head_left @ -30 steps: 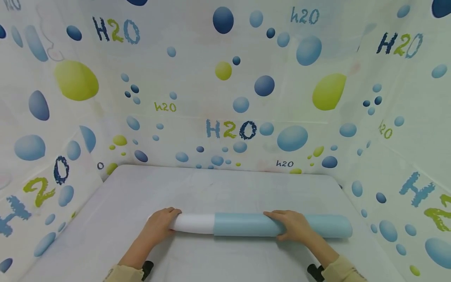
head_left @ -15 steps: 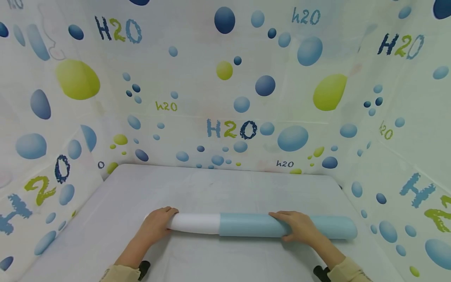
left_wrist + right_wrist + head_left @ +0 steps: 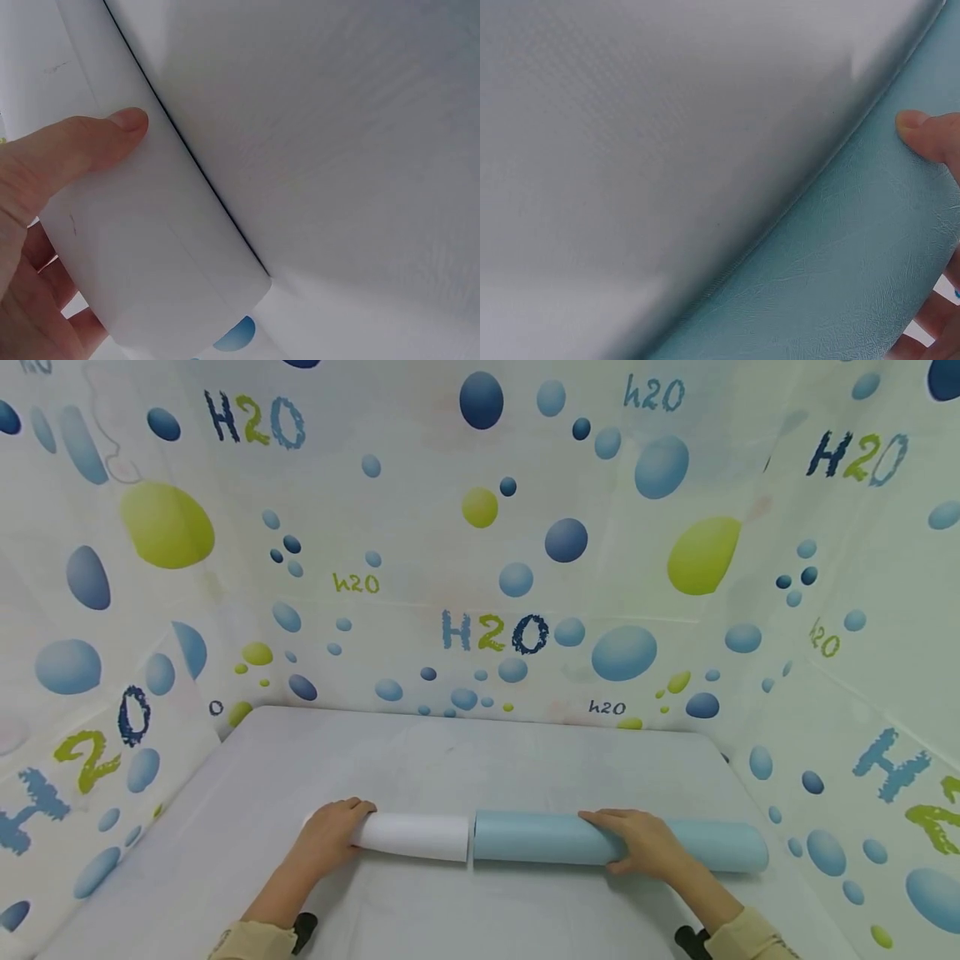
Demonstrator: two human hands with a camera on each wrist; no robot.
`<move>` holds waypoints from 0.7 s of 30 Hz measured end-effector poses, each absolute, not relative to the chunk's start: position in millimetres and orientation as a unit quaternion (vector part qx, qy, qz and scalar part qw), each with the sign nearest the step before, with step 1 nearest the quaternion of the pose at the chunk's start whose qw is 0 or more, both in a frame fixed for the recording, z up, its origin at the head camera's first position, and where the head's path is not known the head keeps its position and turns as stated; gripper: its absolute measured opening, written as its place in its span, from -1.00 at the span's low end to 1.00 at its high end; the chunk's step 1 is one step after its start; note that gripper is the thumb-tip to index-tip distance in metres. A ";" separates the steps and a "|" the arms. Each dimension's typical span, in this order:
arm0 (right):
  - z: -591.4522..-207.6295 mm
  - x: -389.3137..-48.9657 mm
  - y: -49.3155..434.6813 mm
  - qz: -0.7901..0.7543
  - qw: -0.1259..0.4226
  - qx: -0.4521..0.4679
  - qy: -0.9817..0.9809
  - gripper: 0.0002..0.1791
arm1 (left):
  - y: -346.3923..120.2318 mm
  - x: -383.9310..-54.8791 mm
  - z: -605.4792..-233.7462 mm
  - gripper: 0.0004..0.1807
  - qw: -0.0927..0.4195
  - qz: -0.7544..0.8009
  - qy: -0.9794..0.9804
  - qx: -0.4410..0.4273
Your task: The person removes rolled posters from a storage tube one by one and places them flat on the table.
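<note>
A smooth white roll (image 3: pixel 420 837) and a light blue roll (image 3: pixel 532 838) lie end to end across the white table, with a narrow gap between their facing ends. My left hand (image 3: pixel 330 835) grips the white roll near its left end. In the left wrist view the thumb lies along the near side of the white roll (image 3: pixel 157 225) and the fingers reach round the far side. Around the middle of the blue roll, my right hand (image 3: pixel 637 843) holds it from above. The right wrist view shows fine creases on the blue roll (image 3: pixel 840 247), with thumb and fingers on opposite sides.
The white tabletop (image 3: pixel 480 768) stretches behind and in front of the rolls. A curtain (image 3: pixel 405 527) printed with drops and H2O lettering surrounds the table at the back and both sides. Dark straps (image 3: pixel 692 942) show at the wrists by the beige sleeves (image 3: pixel 251 941).
The blue roll has slid right with my right hand, while my left hand has drawn slightly left with the white roll. Their ends, overlapping before, now stand apart.
</note>
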State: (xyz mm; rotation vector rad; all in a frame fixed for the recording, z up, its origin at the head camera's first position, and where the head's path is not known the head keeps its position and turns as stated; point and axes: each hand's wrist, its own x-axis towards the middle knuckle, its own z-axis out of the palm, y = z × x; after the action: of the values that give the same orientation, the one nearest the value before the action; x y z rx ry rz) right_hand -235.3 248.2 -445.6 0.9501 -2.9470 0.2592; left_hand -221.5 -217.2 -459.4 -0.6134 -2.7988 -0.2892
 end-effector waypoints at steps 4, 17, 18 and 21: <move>-445.0 -234.3 247.4 0.083 0.012 0.304 -0.949 -0.12 | -216.7 -220.9 -460.1 -0.41 0.127 -0.100 -0.965 -0.206; -441.3 -235.5 244.4 0.085 -0.017 0.287 -0.954 -0.14 | -215.0 -218.8 -459.2 -0.42 0.119 -0.107 -0.967 -0.196; -441.3 -235.6 244.4 0.084 -0.020 0.286 -0.954 -0.13 | -215.1 -219.0 -459.7 -0.42 0.120 -0.106 -0.968 -0.195; -440.9 -235.3 243.8 0.083 -0.030 0.275 -0.957 -0.11 | -215.4 -218.8 -460.5 -0.42 0.118 -0.107 -0.968 -0.195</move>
State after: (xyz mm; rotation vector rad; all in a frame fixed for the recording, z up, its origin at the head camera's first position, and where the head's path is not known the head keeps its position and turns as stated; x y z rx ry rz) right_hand -235.3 243.8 -440.9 0.8824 -3.0662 0.2663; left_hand -218.8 -215.4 -460.5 -0.5718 -2.8305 -0.3120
